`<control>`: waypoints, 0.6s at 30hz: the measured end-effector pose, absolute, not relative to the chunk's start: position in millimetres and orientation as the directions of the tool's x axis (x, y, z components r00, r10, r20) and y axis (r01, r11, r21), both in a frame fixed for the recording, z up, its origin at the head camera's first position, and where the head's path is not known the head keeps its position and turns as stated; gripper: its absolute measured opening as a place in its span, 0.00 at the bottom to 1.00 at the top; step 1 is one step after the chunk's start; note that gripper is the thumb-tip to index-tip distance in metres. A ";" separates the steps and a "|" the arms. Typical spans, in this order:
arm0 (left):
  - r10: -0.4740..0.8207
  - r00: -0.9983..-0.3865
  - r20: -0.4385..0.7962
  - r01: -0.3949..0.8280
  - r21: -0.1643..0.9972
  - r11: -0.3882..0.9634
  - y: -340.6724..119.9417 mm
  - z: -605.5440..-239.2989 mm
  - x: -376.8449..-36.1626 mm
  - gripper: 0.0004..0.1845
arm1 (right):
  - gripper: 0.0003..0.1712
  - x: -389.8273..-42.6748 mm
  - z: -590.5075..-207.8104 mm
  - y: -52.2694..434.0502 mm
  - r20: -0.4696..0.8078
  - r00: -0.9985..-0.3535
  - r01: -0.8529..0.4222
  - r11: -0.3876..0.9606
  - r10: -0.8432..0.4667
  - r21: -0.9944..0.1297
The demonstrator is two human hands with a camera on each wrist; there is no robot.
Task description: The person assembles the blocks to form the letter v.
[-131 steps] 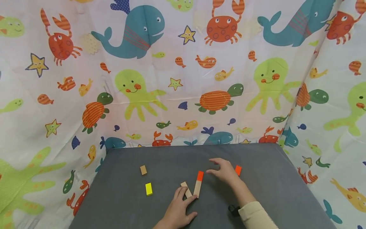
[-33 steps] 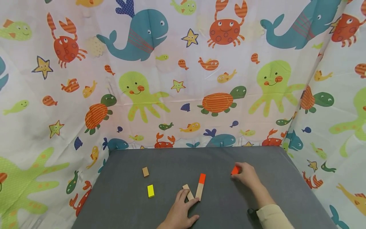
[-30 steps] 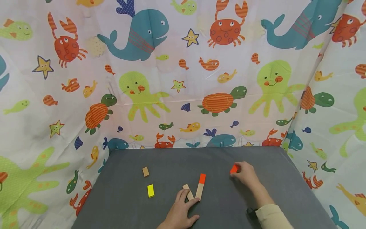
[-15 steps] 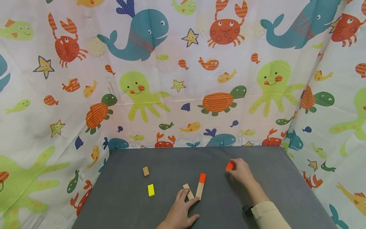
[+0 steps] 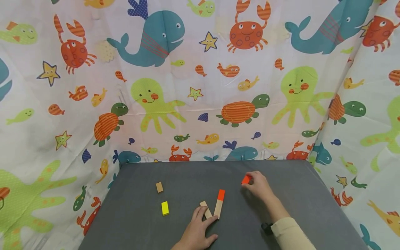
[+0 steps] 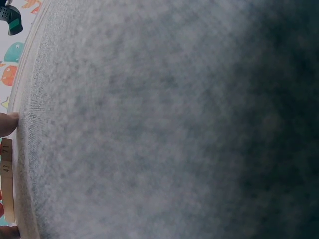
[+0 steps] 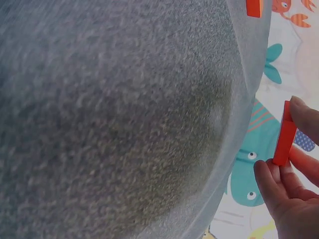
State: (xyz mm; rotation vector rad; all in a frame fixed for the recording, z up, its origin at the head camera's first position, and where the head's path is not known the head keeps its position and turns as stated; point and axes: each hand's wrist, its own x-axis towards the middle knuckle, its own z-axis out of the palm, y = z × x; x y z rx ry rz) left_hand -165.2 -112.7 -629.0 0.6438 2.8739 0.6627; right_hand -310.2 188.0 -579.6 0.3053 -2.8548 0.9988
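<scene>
My right hand (image 5: 260, 187) pinches a small orange-red block (image 5: 246, 179) between thumb and fingertips, and the right wrist view shows the held block (image 7: 284, 139) tilted. Left of it, a plain wooden block (image 5: 217, 209) with an orange-red block (image 5: 221, 194) at its far end lies on the grey table. A second wooden block (image 5: 205, 209) slants against its near end, making a V. My left hand (image 5: 196, 230) rests there with spread fingers touching these wooden blocks, its thumb apart. Printed numbers show on a wooden block (image 6: 7, 181) in the left wrist view.
A yellow block (image 5: 165, 208) and a tan block (image 5: 159, 187) lie on the left part of the grey table (image 5: 134, 222). A sea-animal curtain (image 5: 200, 125) hangs behind and at the sides. A black device (image 5: 266, 228) sits under my right wrist.
My right hand has gone from beside the V to the loose orange-red block at the right, gripped it, and carried it leftward. My left hand has stayed on the wooden blocks.
</scene>
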 end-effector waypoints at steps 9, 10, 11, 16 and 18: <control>0.433 -0.901 -0.010 0.381 0.458 0.803 -113.9 -630.5 -164.1 0.31 | 0.32 -313.4 -577.1 176.1 0.167 -0.968 -0.249 0.748 -0.185 -0.615; 0.432 -0.902 -0.010 0.379 0.461 0.802 -114.0 -630.5 -164.0 0.31 | 0.32 -313.9 -577.0 174.7 0.168 -0.968 -0.252 0.746 -0.188 -0.617; 0.432 -0.902 -0.012 0.378 0.464 0.801 -114.0 -630.5 -163.9 0.31 | 0.32 -314.2 -576.7 173.1 0.166 -0.967 -0.253 0.742 -0.191 -0.620; 0.426 -0.904 -0.031 0.364 0.467 0.806 -113.4 -630.1 -164.8 0.31 | 0.31 -317.4 -579.0 166.1 0.159 -0.966 -0.257 0.744 -0.202 -0.617; 0.425 -0.905 -0.025 0.367 0.459 0.809 -113.2 -630.0 -165.5 0.32 | 0.31 -319.2 -579.8 162.9 0.152 -0.966 -0.257 0.741 -0.207 -0.620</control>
